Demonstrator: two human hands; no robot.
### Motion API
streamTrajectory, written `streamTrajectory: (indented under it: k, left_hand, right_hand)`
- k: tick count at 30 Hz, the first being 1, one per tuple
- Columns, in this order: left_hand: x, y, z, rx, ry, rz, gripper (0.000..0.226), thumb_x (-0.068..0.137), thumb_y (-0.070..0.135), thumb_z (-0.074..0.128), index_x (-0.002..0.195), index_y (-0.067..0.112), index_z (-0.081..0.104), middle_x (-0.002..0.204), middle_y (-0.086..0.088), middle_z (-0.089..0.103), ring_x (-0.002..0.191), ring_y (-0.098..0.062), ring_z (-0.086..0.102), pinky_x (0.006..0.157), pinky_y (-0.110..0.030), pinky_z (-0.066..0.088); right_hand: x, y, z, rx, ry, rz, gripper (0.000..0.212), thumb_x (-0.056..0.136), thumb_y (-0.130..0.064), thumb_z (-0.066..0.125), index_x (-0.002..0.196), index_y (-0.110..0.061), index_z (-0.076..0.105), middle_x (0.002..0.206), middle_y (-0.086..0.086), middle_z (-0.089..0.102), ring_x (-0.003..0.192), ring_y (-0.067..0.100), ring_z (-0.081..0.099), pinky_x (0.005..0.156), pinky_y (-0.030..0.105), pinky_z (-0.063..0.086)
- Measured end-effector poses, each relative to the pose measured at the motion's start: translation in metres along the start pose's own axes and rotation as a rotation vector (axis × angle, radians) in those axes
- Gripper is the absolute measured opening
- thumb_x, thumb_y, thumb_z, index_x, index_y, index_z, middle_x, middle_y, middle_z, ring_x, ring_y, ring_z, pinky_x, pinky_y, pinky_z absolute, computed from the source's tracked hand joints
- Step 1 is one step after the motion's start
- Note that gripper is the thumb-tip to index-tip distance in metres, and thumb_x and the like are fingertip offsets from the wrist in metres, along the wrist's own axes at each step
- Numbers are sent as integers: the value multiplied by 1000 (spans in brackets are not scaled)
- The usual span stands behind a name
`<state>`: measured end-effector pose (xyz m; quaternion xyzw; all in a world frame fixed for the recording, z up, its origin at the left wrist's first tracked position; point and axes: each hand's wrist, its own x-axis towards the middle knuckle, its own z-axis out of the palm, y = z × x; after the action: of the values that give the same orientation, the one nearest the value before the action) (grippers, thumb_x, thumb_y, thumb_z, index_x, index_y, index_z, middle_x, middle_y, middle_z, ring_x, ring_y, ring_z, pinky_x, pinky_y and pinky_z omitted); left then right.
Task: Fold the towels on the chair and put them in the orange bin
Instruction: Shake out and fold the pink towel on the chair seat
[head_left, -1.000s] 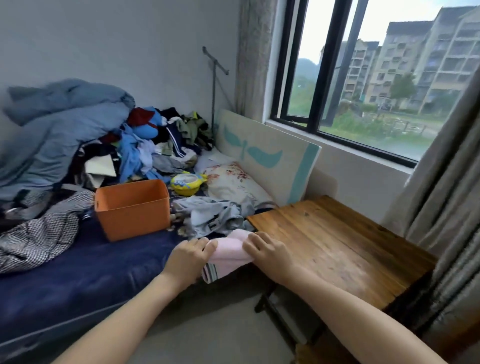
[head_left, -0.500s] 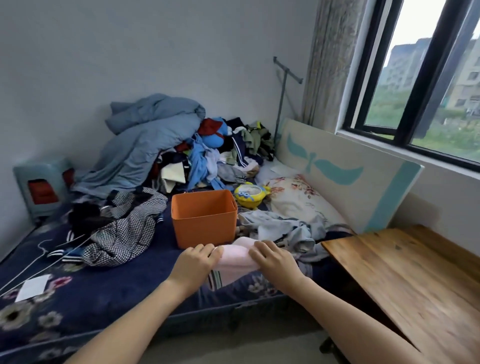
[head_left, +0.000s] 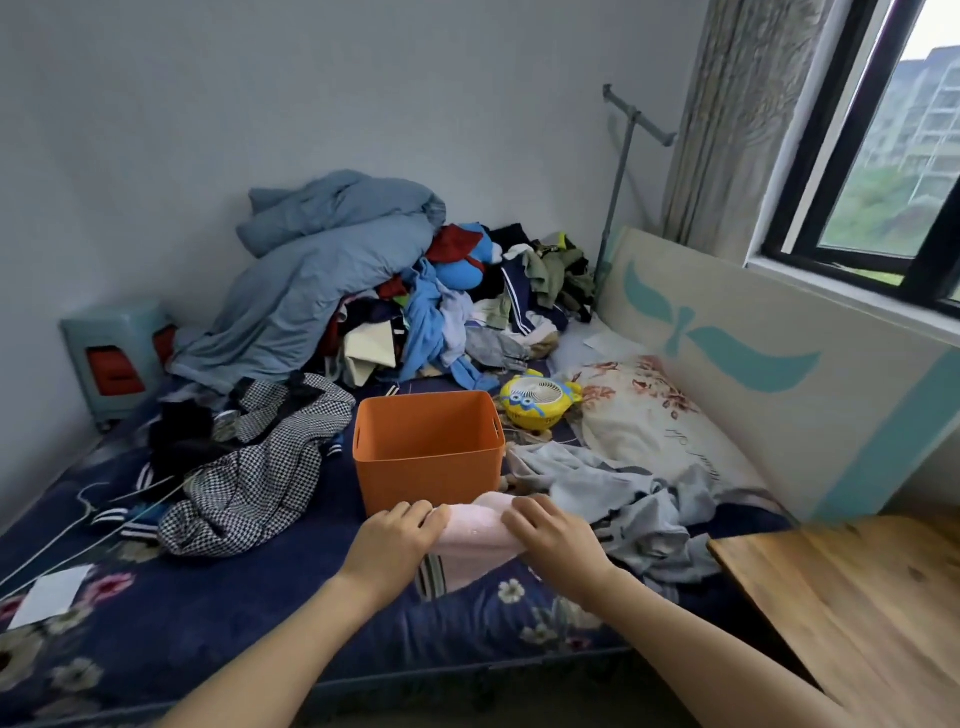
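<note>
both hands up: left hand (head_left: 396, 540) and right hand (head_left: 556, 538), fingers curled round the folded pink terry towel (head_left: 475, 532), just before the orange plastic bin (head_left: 431, 467). folding looks done; no towel shows inside, so the drop-in is left.

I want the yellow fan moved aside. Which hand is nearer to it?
Right. The right hand, holding the pink towel, lies in front of the yellow fan; the left hand is farther left, before the orange bin.
</note>
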<state>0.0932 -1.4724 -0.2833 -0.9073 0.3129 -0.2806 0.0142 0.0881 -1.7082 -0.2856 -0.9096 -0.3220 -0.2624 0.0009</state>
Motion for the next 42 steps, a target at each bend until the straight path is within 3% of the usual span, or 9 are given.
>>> streamTrajectory:
  k: [8, 19, 22, 25, 29, 32, 35, 39, 42]
  left_hand:
    - [75, -29, 47, -14, -103, -100, 82, 27, 0, 84, 98, 15, 46, 68, 3, 63, 49, -15, 56, 36, -20, 41]
    - [82, -61, 114, -65, -340, -184, 89, 19, 5, 83, 99, 19, 46, 70, 8, 64, 49, -10, 56, 35, -16, 36]
    - [95, -82, 130, -43, -308, -156, 81, 28, 2, 79, 100, 19, 47, 72, 7, 64, 51, -13, 56, 37, -18, 39]
    - [116, -115, 148, -34, -212, -99, 50, 55, 4, 58, 102, 19, 47, 77, 6, 64, 57, -14, 59, 42, -22, 45]
    - [162, -174, 169, -22, -115, -54, 41, 63, 5, 47, 102, 18, 48, 82, 3, 66, 62, -16, 62, 45, -24, 48]
    - [199, -219, 190, -50, -103, -52, 40, 65, 4, 41, 102, 18, 47, 85, 1, 66, 64, -19, 62, 45, -26, 48]
    - [223, -255, 216, -58, -199, 6, 62, 47, -3, 70, 102, 17, 49, 85, 0, 66, 65, -21, 62, 46, -26, 49]
    - [243, -299, 266, -44, -405, 49, 70, 30, 0, 81, 96, 17, 66, 80, 2, 67, 61, -17, 62, 44, -22, 45]
    - [258, -321, 297, -132, -581, 39, 65, 50, -4, 75, 111, 15, 61, 95, -4, 65, 78, -24, 63, 55, -30, 48]
  right_hand:
    - [50, 82, 60, 110, -29, 25, 43, 50, -15, 79, 86, -18, 55, 89, -1, 61, 76, 20, 61, 42, 30, 48]
    - [84, 103, 135, 231, -162, -56, 62, 36, -24, 84, 84, -22, 45, 78, -7, 61, 64, 13, 58, 35, 19, 33]
    - [102, 115, 147, 239, -133, -60, 64, 35, -28, 82, 85, -22, 41, 76, -7, 61, 64, 14, 59, 36, 20, 34]
    - [130, 133, 163, 252, -49, -60, 56, 42, -25, 77, 86, -19, 43, 79, -3, 62, 67, 18, 60, 40, 23, 39]
    - [185, 156, 184, 234, -6, -30, 42, 54, -23, 63, 90, -15, 45, 88, 3, 63, 76, 22, 61, 49, 27, 49]
    - [230, 172, 200, 221, -2, 26, 57, 44, -21, 77, 92, -15, 46, 91, 4, 65, 81, 20, 57, 55, 24, 48]
    - [262, 181, 217, 223, -76, 84, 70, 36, -21, 85, 94, -16, 47, 89, 2, 67, 80, 18, 60, 54, 21, 47]
    - [294, 186, 254, 250, -218, 190, 77, 32, -27, 90, 94, -20, 45, 82, -3, 68, 78, 12, 57, 49, 16, 45]
    - [312, 188, 290, 250, -334, 313, 74, 36, -26, 91, 96, -22, 48, 84, -5, 69, 71, 11, 67, 52, 14, 47]
